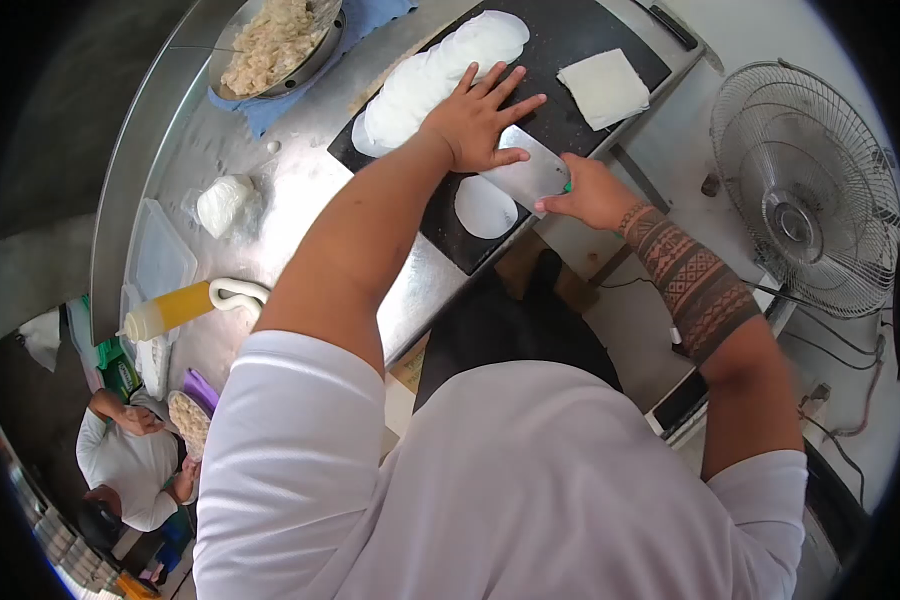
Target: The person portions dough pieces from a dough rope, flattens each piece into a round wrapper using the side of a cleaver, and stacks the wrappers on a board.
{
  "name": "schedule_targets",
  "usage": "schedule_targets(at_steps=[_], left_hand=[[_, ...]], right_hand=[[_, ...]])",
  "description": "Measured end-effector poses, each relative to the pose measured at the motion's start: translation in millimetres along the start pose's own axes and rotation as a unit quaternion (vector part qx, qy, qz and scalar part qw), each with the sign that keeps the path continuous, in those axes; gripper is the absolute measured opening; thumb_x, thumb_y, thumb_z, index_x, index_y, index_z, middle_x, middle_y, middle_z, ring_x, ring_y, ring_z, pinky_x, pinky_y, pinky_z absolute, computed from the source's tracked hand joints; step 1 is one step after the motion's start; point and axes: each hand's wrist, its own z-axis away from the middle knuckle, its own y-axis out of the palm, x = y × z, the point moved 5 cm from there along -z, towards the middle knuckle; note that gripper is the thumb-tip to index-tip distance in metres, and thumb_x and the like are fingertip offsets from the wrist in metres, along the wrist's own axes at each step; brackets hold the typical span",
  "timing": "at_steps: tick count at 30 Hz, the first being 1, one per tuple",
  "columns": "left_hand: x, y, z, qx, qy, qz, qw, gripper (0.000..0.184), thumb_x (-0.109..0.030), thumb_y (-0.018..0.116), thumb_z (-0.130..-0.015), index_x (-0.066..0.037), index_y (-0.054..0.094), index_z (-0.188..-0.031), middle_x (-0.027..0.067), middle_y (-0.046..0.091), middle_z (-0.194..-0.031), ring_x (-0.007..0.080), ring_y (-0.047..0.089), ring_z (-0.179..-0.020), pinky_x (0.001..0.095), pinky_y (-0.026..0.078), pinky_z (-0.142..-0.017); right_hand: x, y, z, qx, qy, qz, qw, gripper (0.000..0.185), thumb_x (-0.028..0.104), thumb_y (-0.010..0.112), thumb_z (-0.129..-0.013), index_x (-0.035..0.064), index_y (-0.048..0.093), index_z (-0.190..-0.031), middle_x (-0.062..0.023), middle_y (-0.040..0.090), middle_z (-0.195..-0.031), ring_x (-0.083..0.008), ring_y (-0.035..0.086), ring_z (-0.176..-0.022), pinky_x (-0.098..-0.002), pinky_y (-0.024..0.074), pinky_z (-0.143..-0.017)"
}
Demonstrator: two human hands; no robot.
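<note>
Broad metal blade (pixel 536 168) is held face-up over the dark board (pixel 448 222) by the right hand (pixel 588 193), its fingers pinched around the green handle, presumably for control. Left hand (pixel 477 122) is laid with fingers splayed, thumb over the blade, perhaps for pressing; contact unconfirmed. Single white dough disc (pixel 485 210) lies beside the blade. Other discs (pixel 420 92) are overlapped in a row, likely to save space.

We can read no words or numbers; on the dark-green rectangular packet (pixel 121 377), we see pale marks too small to make out.
</note>
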Motion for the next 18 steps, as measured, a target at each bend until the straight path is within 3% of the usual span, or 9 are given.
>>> schedule_targets(at_steps=[2,5,7,11,13,16,18], left_hand=[[-6.3,-1.6,-0.3,0.014,0.054,0.029,0.998,0.092,-0.068,0.066,-0.091,-0.032,0.034,-0.169,0.0202,0.023,-0.177,0.0441,0.021,-0.163,0.0671,0.017,-0.129],[-62.3,16.0,33.8,0.103,0.066,0.05,0.991,0.096,-0.072,0.064,-0.09,-0.032,0.031,-0.171,0.0197,0.021,-0.178,0.0419,0.02,-0.164,0.0636,0.013,-0.131],[-87.8,15.4,29.7,0.076,0.092,0.104,0.987,0.091,-0.072,0.061,-0.091,-0.035,0.034,-0.169,0.0174,0.024,-0.177,0.0407,0.023,-0.163,0.0649,0.013,-0.131],[-54.7,18.1,-9.4,0.037,0.06,0.038,0.997,0.089,-0.071,0.06,-0.092,-0.035,0.034,-0.169,0.0171,0.025,-0.177,0.0407,0.024,-0.163,0.0663,0.014,-0.13],[-24.3,19.1,-26.5,0.018,0.041,-0.003,0.999,0.089,-0.07,0.061,-0.092,-0.034,0.034,-0.169,0.0178,0.025,-0.177,0.0411,0.024,-0.163,0.0669,0.014,-0.13],[3.3,19.1,-31.7,0.001,0.042,-0.028,0.999,0.091,-0.07,0.062,-0.091,-0.033,0.034,-0.169,0.0185,0.025,-0.177,0.042,0.023,-0.163,0.0676,0.014,-0.129],[8.4,18.9,-25.8,-0.014,0.062,-0.001,0.998,0.092,-0.069,0.064,-0.09,-0.033,0.034,-0.169,0.0188,0.026,-0.177,0.0423,0.023,-0.163,0.0677,0.014,-0.129]], right_hand=[[-3.7,20.8,13.5,0.016,0.005,-0.082,0.997,0.067,0.039,0.091,-0.084,-0.005,0.063,-0.126,-0.0229,0.073,-0.114,-0.0347,0.071,-0.11,-0.0449,0.0545,-0.097],[-34.5,83.1,57.9,0.009,-0.042,-0.16,0.986,0.066,0.037,0.09,-0.084,-0.004,0.063,-0.128,-0.0225,0.073,-0.117,-0.0348,0.07,-0.113,-0.0455,0.0536,-0.099],[-41.7,83.2,76.7,-0.014,0.01,-0.146,0.989,0.066,0.034,0.091,-0.083,-0.004,0.063,-0.129,-0.0246,0.072,-0.121,-0.0361,0.07,-0.117,-0.0454,0.0546,-0.099],[-50.1,40.1,44.7,-0.022,0.026,-0.104,0.994,0.067,0.032,0.092,-0.082,-0.0043,0.062,-0.13,-0.026,0.072,-0.123,-0.039,0.071,-0.118,-0.0459,0.0554,-0.099],[-42.8,18.5,21.0,-0.079,-0.05,-0.073,0.993,0.064,0.037,0.09,-0.085,-0.0035,0.063,-0.127,-0.0235,0.073,-0.115,-0.0357,0.071,-0.113,-0.0453,0.0546,-0.097],[-3.2,-16.7,-2.7,-0.044,0.011,0.025,0.999,0.061,0.031,0.092,-0.082,-0.004,0.064,-0.123,-0.0257,0.074,-0.113,-0.039,0.073,-0.11,-0.047,0.0563,-0.095],[-14.7,8.6,2.2,-0.045,-0.01,-0.049,0.998,0.061,0.031,0.092,-0.082,-0.0035,0.065,-0.125,-0.0212,0.075,-0.113,-0.0333,0.073,-0.108,-0.0435,0.0562,-0.096]])
